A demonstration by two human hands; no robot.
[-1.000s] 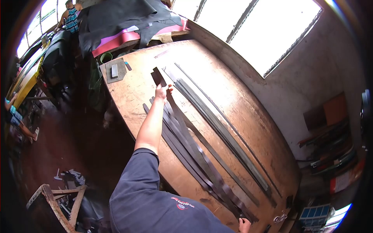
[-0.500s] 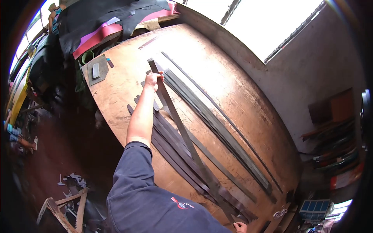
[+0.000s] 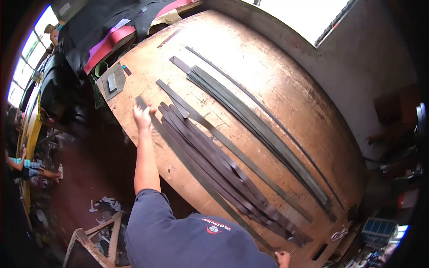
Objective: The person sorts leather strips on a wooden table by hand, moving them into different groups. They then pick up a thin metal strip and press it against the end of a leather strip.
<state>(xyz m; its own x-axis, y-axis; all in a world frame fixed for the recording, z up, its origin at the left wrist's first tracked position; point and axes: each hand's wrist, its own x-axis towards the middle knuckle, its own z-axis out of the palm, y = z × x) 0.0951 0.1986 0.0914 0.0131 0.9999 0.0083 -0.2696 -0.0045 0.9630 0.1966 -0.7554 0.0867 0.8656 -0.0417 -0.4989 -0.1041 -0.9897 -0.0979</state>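
My left hand (image 3: 143,117) is closed around one end of a long dark strip (image 3: 190,167), at the table's near-left edge. This strip runs down to the right, towards my right hand (image 3: 282,258), whose fingers are pinched at its other end, partly cut off by the frame. Just beyond the held strip lies a loose bundle of dark brown straps (image 3: 214,163), with rounded ends near my left hand. Past that bundle a single flat strip (image 3: 232,143) lies lengthwise, and farther over is a stack of grey-black strips (image 3: 259,125).
A thin dark bar (image 3: 268,120) lies on the wooden table (image 3: 277,80) beyond the stack. Near the left corner a whitish block (image 3: 111,82) rests on a grey plate (image 3: 117,91). Black and pink sheets (image 3: 109,47) are piled behind. Another person (image 3: 33,167) is at far left.
My left hand has swung left and back with the strip, from above the strap bundle to the table's near-left edge. My right hand still grips the other end.
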